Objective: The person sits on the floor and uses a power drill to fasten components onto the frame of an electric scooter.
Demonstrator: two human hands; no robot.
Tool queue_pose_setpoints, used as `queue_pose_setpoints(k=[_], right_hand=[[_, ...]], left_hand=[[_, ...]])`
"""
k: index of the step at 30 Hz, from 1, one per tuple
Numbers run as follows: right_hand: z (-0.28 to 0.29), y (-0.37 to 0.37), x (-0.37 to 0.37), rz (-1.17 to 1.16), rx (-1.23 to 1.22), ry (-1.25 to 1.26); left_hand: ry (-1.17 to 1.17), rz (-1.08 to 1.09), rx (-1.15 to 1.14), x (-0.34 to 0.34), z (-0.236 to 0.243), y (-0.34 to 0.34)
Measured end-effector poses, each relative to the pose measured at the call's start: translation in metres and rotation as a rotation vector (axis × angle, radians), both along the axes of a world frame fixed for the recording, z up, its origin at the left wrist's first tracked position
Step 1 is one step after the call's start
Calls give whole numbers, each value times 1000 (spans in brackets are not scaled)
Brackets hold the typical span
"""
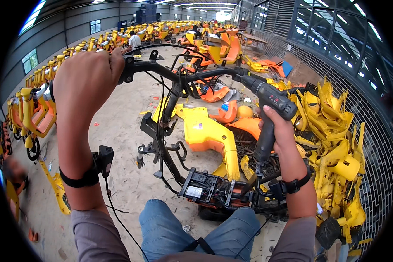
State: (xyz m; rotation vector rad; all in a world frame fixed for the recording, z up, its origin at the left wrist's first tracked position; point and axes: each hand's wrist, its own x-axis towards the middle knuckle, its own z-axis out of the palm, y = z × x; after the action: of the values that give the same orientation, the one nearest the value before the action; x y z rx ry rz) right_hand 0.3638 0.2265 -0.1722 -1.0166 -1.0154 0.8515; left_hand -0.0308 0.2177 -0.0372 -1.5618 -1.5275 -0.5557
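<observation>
black bent metal handlebar [157, 67] stands in front of the person, atop a stripped dark scooter frame [167, 162]. the left hand [88, 78] is clamped around its left end; the right hand [278, 131] is closed on a dark grey pistol-shaped drill [275, 98] bearing small red-and-white lettering. below, an open frame compartment [184, 185] contains a silver box [194, 192], its print too small for reading.

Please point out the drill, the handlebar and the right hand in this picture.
Drill [276, 99]: head view, on its dark main housing.
Handlebar [161, 70]: head view, on the bare black bar left of the stem.
Right hand [282, 131]: head view, on the back of the hand.
</observation>
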Motion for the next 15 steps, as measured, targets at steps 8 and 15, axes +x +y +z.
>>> queue_pose_setpoints(k=[8,15], right_hand=[[7,-4,0,10,51,-59],[-4,-11,-8,-2,79,-15]], left_hand=[[0,-42,81,-12,-5,22],[-38,-16,5,-13,0,35]])
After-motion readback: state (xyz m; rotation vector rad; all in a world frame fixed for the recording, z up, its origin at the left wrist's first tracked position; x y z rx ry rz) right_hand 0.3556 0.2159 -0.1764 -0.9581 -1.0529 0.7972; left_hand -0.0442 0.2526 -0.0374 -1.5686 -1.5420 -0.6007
